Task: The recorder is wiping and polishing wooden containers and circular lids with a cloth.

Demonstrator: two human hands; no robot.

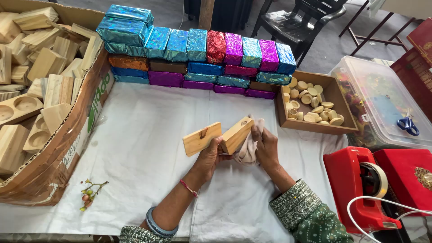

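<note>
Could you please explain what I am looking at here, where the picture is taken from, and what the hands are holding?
This is one view from a camera worn on a person's head, looking down at their own two bare hands over a table with a white cloth. The left hand holds two wooden blocks; the right hand presses a pale rag against them. To the left, a cardboard box holds more wooden pieces. Behind stands a row of foil-wrapped blocks. To the right are a wooden tray of small pale discs, a clear plastic bin and a red tape dispenser.
</note>
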